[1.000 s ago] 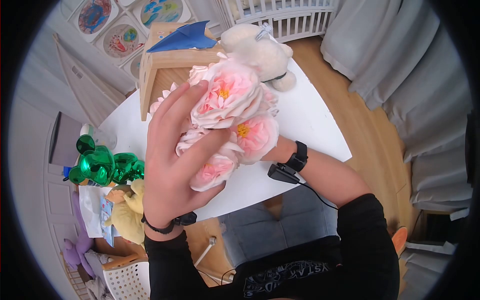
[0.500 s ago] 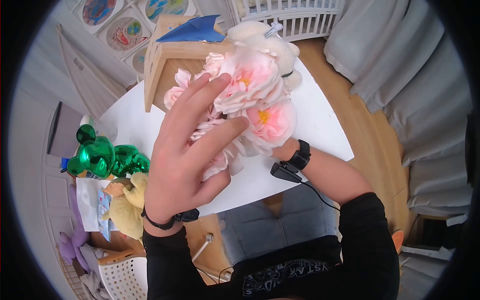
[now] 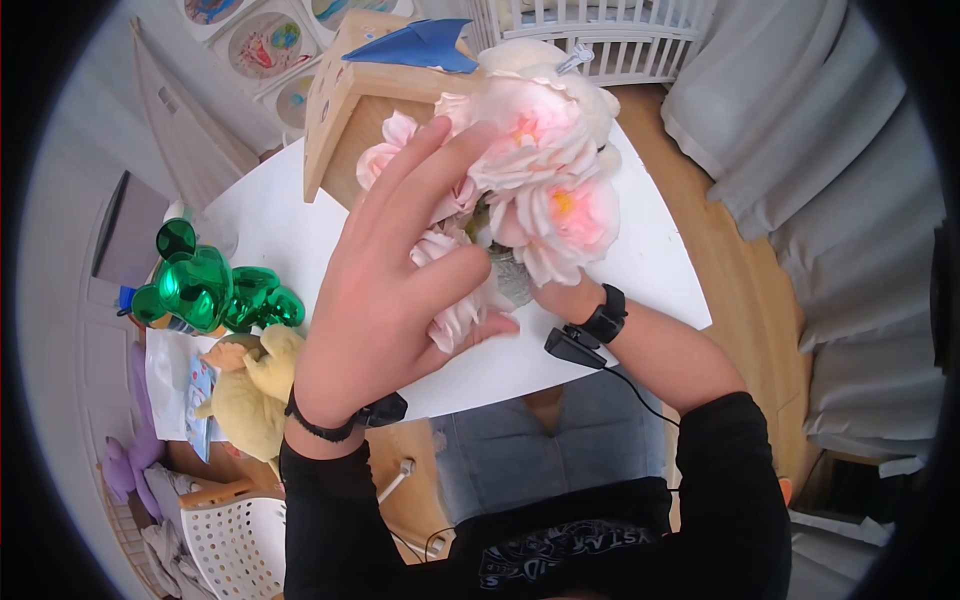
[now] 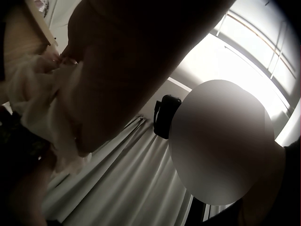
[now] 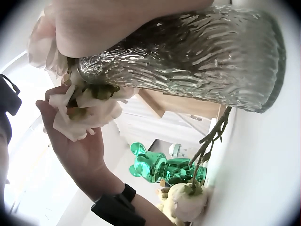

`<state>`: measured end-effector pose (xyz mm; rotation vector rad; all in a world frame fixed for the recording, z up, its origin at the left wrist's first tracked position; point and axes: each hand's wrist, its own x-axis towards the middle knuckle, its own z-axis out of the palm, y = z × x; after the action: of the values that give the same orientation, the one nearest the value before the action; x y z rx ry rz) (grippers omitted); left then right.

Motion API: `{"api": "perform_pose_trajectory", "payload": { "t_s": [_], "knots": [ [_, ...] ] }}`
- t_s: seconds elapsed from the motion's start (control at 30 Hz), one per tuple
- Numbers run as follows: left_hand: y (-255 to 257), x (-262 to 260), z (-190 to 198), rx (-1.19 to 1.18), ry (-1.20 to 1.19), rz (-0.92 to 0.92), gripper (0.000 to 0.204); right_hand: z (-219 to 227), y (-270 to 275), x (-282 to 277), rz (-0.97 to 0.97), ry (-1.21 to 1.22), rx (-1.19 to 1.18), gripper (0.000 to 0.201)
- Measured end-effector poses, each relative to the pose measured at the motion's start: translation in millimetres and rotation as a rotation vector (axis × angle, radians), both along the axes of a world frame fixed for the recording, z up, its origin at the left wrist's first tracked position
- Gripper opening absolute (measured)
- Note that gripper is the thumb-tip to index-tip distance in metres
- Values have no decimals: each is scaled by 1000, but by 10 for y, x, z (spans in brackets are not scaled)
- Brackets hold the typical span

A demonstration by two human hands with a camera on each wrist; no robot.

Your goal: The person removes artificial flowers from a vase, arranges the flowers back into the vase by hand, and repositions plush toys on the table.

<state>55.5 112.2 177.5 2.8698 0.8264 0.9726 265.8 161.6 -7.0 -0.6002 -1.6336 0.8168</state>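
Note:
Pale pink blossoms point(image 3: 525, 130) fill a ribbed clear glass vase point(image 5: 202, 59), which stands on the white table point(image 3: 650, 250). My right hand point(image 3: 570, 300), partly hidden by petals in the head view, grips the vase near its neck; the right wrist view shows this hand point(image 5: 103, 23) close up. Over the left blossoms lies my left hand point(image 3: 385, 275), fingers spread and loosely bent, touching petals. Its palm side point(image 5: 77, 155) faces a blossom point(image 5: 84, 115) in the right wrist view. The left wrist view is dark, with blurred petals point(image 4: 51, 101).
Behind the flowers are a wooden house-shaped frame point(image 3: 330, 125), a blue folded piece point(image 3: 420, 47) and a cream plush toy point(image 3: 605, 105). Green shiny bear figures point(image 3: 195, 290) and a yellow plush point(image 3: 250, 400) are at left. Beside the vase, a stem point(image 5: 209, 141) leans down.
In the head view the blossoms and my left hand have shifted right, and a gap between blossoms now shows some of the vase. My left index finger is more bent. The right hand keeps its hold.

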Motion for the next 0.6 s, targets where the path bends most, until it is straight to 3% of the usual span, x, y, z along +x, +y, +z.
{"api": "perform_pose_trajectory", "payload": {
  "t_s": [0.13,0.3,0.37,0.5,0.53,0.6],
  "knots": [
    [-2,-32,60,-69,-6,21,19,-188,23,51,28,20,-104,57],
    [68,-102,68,-149,-71,-62,30,-277,84,17,65,35,-203,57],
    [96,-132,55,-123,-77,-68,33,-69,24,-8,-220,-320,269,57],
    [112,-217,8,-3,-20,-87,41,151,-136,39,-144,-362,142,55],
    [382,-216,-114,-30,-31,-67,41,199,-171,61,-139,-375,106,55],
    [932,-184,-446,545,-207,-405,33,282,-235,108,-155,-403,32,53]
  ]
}}
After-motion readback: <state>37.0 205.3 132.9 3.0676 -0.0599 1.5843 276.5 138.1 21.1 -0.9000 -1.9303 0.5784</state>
